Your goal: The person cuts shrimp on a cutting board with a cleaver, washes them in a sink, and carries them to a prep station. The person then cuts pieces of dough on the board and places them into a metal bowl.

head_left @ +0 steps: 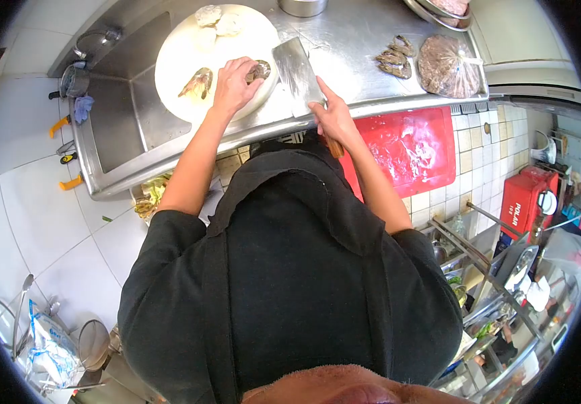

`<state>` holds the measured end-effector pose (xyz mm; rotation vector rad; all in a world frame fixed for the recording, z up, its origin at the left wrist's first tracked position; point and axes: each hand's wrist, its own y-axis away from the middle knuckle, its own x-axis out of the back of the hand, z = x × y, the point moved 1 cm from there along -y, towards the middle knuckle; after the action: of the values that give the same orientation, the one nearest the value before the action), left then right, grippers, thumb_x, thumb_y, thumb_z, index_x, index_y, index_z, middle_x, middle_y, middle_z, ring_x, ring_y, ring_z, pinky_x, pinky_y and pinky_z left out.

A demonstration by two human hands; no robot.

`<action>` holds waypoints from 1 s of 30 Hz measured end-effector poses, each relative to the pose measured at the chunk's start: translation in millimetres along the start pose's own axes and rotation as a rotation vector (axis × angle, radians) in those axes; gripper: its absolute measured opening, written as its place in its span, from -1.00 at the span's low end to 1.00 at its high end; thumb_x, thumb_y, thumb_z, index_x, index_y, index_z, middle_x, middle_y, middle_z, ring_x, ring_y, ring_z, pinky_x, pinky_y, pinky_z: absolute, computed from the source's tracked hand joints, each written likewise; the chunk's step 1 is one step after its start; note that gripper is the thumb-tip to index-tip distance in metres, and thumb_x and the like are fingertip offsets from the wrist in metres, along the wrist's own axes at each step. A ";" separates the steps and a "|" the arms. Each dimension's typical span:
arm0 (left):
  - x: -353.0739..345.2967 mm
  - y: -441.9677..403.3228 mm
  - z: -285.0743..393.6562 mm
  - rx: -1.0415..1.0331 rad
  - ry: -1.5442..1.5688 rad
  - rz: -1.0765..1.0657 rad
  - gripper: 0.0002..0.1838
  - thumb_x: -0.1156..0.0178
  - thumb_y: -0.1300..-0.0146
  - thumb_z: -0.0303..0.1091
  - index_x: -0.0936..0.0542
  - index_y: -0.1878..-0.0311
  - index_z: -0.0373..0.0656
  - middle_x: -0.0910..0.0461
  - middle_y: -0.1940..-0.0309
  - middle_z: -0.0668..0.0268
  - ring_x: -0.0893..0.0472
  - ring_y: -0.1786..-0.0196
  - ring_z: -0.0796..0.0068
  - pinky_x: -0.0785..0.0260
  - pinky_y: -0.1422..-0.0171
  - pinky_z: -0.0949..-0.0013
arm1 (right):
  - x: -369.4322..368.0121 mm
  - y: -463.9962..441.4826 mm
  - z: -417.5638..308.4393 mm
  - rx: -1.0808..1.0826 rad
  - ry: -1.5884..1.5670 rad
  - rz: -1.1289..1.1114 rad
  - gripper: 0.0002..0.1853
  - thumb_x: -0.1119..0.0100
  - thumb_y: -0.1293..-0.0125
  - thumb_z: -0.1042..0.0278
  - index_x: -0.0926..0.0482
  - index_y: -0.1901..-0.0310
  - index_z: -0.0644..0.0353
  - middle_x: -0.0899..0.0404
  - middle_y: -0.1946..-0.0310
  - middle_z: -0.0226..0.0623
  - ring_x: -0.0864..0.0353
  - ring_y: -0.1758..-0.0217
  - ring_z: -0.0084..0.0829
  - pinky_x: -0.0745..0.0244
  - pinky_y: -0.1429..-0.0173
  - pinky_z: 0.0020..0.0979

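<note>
On a round white cutting board, my left hand has its fingers curled over a shrimp near the board's right edge. Another shrimp lies to the left of that hand. Several pale lumps rest at the board's far side. My right hand grips the wooden handle of a cleaver. The cleaver's wide blade points away from me, just right of the board. Farther right on the steel counter lies a small group of shrimp.
A filled plastic bag sits at the counter's right end, with metal bowls behind it. A metal container stands at the far edge. The sink is at left. A red tray lies below the counter.
</note>
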<state>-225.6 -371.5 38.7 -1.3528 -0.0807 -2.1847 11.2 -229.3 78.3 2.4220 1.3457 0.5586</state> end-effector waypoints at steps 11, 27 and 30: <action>-2.8 -14.2 -4.1 0.036 0.036 -0.063 -0.65 -0.44 -0.12 -0.34 -0.74 -0.01 -0.16 -0.70 -0.09 0.18 -0.60 -0.18 0.08 -0.44 -0.31 0.10 | 2.4 -39.3 -7.2 0.044 0.028 -0.084 -0.22 -0.16 -0.44 0.36 -0.10 -0.64 -0.02 -0.49 0.59 -0.36 -0.45 0.68 -0.54 -0.44 0.55 -0.42; -6.6 -18.8 1.6 0.063 0.063 -0.031 -0.69 -0.36 -0.10 -0.37 -0.77 0.07 -0.23 -0.74 0.05 0.13 -0.66 -0.08 0.07 -0.51 -0.22 0.12 | 8.9 -50.0 -18.2 0.045 0.133 -0.094 -0.23 -0.19 -0.40 0.32 -0.16 -0.62 0.02 -0.58 0.55 -0.19 -0.53 0.65 -0.46 -0.56 0.40 -0.31; -6.8 -18.8 2.8 0.060 0.051 -0.026 -0.70 -0.36 -0.09 -0.38 -0.77 0.08 -0.22 -0.74 0.05 0.15 -0.66 -0.07 0.08 -0.53 -0.20 0.12 | 3.3 -58.1 -21.7 0.056 0.104 -0.085 -0.23 -0.19 -0.38 0.32 -0.18 -0.61 0.03 -0.57 0.58 -0.20 -0.54 0.64 -0.45 -0.57 0.39 -0.31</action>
<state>-230.2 -351.8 38.8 -1.2693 -0.1438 -2.2188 -40.2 -195.1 71.8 2.3955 1.5185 0.6411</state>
